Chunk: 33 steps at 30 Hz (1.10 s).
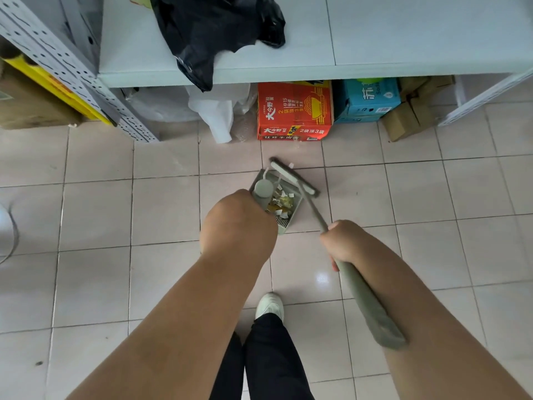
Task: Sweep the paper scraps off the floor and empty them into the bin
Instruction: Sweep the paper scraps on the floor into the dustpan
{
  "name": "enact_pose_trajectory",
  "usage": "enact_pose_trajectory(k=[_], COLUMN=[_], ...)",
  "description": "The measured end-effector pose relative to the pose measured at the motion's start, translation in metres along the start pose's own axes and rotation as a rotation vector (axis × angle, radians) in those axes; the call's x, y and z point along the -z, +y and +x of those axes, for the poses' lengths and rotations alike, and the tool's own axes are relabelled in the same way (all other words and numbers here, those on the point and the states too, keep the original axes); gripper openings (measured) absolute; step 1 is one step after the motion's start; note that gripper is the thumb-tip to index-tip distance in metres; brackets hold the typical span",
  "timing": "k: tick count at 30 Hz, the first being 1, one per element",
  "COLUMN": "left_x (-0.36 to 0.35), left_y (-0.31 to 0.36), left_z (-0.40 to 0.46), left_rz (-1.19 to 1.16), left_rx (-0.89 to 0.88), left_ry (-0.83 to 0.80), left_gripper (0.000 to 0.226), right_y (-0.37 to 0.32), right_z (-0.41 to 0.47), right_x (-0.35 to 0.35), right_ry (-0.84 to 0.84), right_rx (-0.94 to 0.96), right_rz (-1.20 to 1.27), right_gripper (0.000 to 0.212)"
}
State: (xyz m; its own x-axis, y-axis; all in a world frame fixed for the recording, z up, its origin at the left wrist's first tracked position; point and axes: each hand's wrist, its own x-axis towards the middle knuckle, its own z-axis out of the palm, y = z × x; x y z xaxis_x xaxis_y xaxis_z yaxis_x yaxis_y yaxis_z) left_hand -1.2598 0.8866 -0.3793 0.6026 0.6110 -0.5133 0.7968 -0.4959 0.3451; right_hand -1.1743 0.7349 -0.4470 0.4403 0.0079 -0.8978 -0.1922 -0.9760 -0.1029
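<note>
Just past the left hand (238,223), down on the floor (95,215), sits the dustpan (284,203). That hand's grip is curled tight round the dustpan handle (263,193), which stands up out of the fist. Inside the pan, right beyond the fingers, lies a heap of paper scraps (281,202), white and yellow bits all mixed up.

The right hand (341,242) has its grip wrapped round the broom stick (366,298). The long end of the stick pokes out behind the hand, along the arm. Ahead of that grip, the stick runs down to the broom head (294,176), which rests at the open mouth of the pan, touching its far edge.

So how far along is the job? The sweeping looks nearly done, I think. Most scraps are in the pan already. One or two small white bits (291,165) seem to lie just by the broom head (they are tiny, so I can't be sure). The floor near both hands shows no other scraps.

What is left is the tipping. A bin is not clear to see. A black bag (213,30) lies on the white surface (403,33) far ahead of both grips, and boxes (294,111) sit under it, but I can't tell if any is the bin.
</note>
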Motion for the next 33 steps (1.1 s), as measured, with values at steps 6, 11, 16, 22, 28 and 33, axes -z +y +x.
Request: enact_pose_trajectory(k=[6,11,16,22,28,33], left_x=[0.002,0.003,0.002,0.002,0.006,0.013], left_y=[0.001,-0.001,-0.004,-0.007,-0.011,-0.033], left_z=[-0.001,-0.001,0.000,0.000,0.001,-0.010], left_rz=[-0.007,-0.015,-0.001,0.019,0.054,0.028], left_rx=[-0.011,-0.019,-0.029,-0.017,-0.025,-0.016], left_ry=[-0.003,-0.012,0.005,0.016,0.003,0.007], left_gripper=[0.005,0.002,0.003,0.002,0.004,0.007], right_y=[0.003,-0.012,-0.024,-0.028,0.005,0.013], right_z=[-0.038,-0.027,0.005,-0.001,-0.038,-0.057], right_x=[0.012,0.026,0.017,-0.020,-0.012,0.005], right_ry=[0.006,0.095,0.104,-0.011,-0.072,-0.052], right_rx=[0.096,0.122,0.076,-0.032,-0.026,-0.015], right_rz=[0.127,0.104,0.066,-0.097,0.001,0.127], right_gripper=[0.012,0.011,0.015,0.032,0.026,0.027])
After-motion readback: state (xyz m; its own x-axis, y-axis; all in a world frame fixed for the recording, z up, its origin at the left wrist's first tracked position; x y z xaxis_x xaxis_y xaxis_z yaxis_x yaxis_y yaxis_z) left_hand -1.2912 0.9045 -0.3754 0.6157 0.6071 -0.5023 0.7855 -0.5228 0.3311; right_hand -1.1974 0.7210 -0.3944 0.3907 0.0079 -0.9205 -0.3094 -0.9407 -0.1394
